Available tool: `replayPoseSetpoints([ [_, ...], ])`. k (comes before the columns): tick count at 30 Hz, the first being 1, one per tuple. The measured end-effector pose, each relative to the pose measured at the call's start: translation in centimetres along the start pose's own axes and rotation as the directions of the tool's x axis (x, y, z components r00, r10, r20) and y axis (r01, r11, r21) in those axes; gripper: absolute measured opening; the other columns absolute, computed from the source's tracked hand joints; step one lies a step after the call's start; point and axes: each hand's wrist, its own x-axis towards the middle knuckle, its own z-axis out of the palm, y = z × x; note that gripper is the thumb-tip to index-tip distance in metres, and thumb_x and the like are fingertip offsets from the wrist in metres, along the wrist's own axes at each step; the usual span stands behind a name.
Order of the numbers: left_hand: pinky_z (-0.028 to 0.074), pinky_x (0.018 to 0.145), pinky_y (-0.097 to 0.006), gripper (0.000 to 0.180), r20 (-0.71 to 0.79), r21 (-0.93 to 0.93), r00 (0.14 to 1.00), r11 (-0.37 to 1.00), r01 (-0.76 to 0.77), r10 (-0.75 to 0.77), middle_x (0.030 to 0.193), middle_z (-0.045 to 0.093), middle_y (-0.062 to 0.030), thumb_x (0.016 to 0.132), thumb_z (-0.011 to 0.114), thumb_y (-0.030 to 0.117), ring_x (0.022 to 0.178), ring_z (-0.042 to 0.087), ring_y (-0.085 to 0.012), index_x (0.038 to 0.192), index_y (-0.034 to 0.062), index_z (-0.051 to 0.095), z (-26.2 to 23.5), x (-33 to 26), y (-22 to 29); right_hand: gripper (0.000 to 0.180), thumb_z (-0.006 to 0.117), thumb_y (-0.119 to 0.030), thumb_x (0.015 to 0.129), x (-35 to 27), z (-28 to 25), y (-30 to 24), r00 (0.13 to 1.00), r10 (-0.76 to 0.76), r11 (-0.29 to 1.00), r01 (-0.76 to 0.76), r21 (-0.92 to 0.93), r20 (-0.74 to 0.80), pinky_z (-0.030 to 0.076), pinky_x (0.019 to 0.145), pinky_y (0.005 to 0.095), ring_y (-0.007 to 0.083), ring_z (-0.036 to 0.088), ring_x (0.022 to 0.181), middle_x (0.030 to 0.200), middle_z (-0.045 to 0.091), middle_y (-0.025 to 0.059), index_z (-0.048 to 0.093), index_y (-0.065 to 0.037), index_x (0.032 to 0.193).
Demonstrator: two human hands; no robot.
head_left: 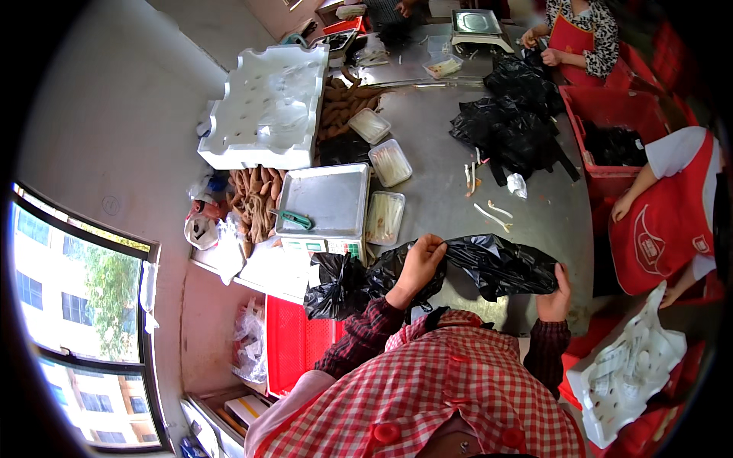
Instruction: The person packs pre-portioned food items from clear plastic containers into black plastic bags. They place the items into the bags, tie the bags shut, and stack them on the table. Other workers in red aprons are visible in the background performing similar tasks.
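A black plastic bag point(500, 266) stretches between my two hands, above the near edge of the metal table. My left hand point(418, 269) has its fingers closed on the bag's left end, thumb and fingertips pressed together. At the opposite end my right hand point(556, 296) grips the bag, with part of the fingers hidden behind the plastic. More black plastic point(336, 284) lies bunched to the left of my left hand. Just beyond that stands a scale with a metal pan point(324, 200), and a green-handled tool point(296, 220) rests on the pan.
Clear tubs of white strips point(385, 219) stand beside the scale. Brown roots point(256, 195) are heaped near a white foam box point(263, 107). Black bags point(508, 126) and pale root pieces point(492, 217) lie on the metal table point(427, 122). Co-workers in red aprons point(660, 221) stand right.
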Motion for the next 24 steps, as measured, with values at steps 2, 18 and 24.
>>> replayPoseSetpoints([
  [2,0.044,0.086,-0.034,0.052,-0.017,0.398,0.983,0.903,-0.164,0.185,0.115,0.046,-0.0178,0.082,0.068,0.021,0.106,0.049,-0.0272,0.120,-0.0015,0.041,0.8,-0.4,2.6,0.019,0.056,-0.011,0.088,-0.2,1.5,0.3,0.986,-0.163,0.926,0.164,-0.340,0.033,0.041,0.080,0.0245,0.0109,0.053,0.091,0.095,0.056,0.0029,0.054,-0.004,0.106],
  [18,0.036,0.053,-0.020,0.015,0.444,-0.389,0.849,0.791,0.471,-0.287,0.076,0.053,0.0058,0.093,0.052,0.017,0.063,0.047,-0.0046,0.102,0.0057,0.057,1.0,-3.7,4.5,0.023,0.064,-0.004,0.077,3.0,3.4,1.1,0.696,0.461,0.253,0.492,-0.833,0.551,0.043,0.072,0.0273,0.0147,0.054,0.079,0.087,0.056,0.0047,0.057,-0.001,0.099],
  [24,0.039,0.059,-0.019,0.023,0.213,-0.589,0.739,0.520,0.619,-0.639,0.089,0.057,0.0063,0.093,0.047,0.022,0.072,0.050,-0.0048,0.107,0.0061,0.056,-4.0,-8.3,3.2,0.036,0.059,-0.029,0.089,11.7,6.6,9.4,0.851,0.430,0.645,-0.057,-0.762,0.301,0.047,0.078,0.0277,0.0154,0.060,0.089,0.095,0.060,0.0086,0.052,0.000,0.109],
])
